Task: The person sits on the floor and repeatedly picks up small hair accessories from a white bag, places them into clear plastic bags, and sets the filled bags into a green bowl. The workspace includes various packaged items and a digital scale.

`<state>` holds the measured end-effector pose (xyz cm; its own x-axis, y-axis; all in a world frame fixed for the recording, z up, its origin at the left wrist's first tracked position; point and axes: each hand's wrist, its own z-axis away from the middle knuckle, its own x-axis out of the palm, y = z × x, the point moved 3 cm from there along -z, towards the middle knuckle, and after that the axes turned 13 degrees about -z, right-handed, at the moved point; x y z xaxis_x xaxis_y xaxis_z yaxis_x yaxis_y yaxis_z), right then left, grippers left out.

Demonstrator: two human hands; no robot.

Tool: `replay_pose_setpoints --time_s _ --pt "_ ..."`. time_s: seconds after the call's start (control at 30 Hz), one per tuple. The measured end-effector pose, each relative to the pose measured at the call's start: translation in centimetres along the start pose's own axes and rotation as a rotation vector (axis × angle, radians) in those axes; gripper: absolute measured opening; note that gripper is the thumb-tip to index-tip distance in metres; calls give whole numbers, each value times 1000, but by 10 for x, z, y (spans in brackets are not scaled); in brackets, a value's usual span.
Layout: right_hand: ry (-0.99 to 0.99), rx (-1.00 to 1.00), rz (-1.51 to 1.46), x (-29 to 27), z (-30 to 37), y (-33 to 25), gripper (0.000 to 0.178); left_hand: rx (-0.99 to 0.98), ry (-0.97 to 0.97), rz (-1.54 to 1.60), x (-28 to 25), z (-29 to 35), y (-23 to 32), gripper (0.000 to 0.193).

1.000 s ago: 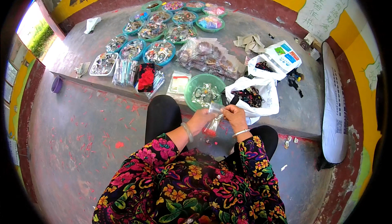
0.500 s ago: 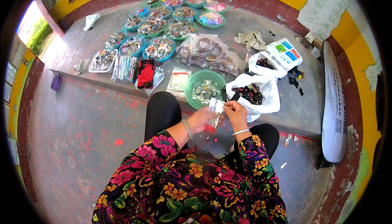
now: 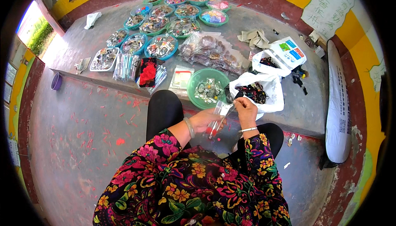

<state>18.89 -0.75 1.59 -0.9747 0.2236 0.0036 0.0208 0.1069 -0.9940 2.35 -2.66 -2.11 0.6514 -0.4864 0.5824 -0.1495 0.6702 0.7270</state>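
My left hand [image 3: 203, 120] is closed around a small clear plastic bag [image 3: 222, 108], held upright at a tilt above my lap. Something red shows low down by the bag. My right hand [image 3: 246, 111] is pinched just right of the bag's top, with fingertips close together; a dark bit shows at them, too small to name. Just beyond my hands sits a green plastic basin [image 3: 202, 76] holding small clear packets with metal-looking pieces. A white plastic bag [image 3: 274, 98] full of dark, multicoloured small items stands open beyond my right hand.
Several basins of packaged trinkets [image 3: 161, 47] cover the raised concrete platform. Nearer lie bundled pen-like packets [image 3: 125, 67], a black-and-red pouch [image 3: 148, 72], flat packets [image 3: 180, 79] and a heap of bagged brown items [image 3: 212, 55]. A second white bag [image 3: 284, 59] stands at the right.
My right hand has moved slightly up and right, away from the small bag's top. The bag in my left hand has tilted and its upper part shows more.
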Motion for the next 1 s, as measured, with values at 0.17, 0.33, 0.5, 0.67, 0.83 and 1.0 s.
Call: replay_pose_setpoints --time_s 0.17,0.33,0.5,0.67,0.83,1.0 --pt "81 -58 -3 -14 -9 7 5 -33 36 -21 -2 1 -1 24" --pt "184 65 -236 -30 -17 2 7 0 199 11 -20 1 -3 23" --pt "162 116 -250 -28 -13 -3 7 218 447 180 -74 -5 9 29" --pt "141 146 -251 -24 -12 -5 6 321 958 221 -129 -11 25 34" --pt "49 140 -226 -14 -11 -4 6 449 1344 106 -224 -23 13 33" --pt "32 184 -133 -12 -10 2 7 333 1534 7 -246 -33 23 31"
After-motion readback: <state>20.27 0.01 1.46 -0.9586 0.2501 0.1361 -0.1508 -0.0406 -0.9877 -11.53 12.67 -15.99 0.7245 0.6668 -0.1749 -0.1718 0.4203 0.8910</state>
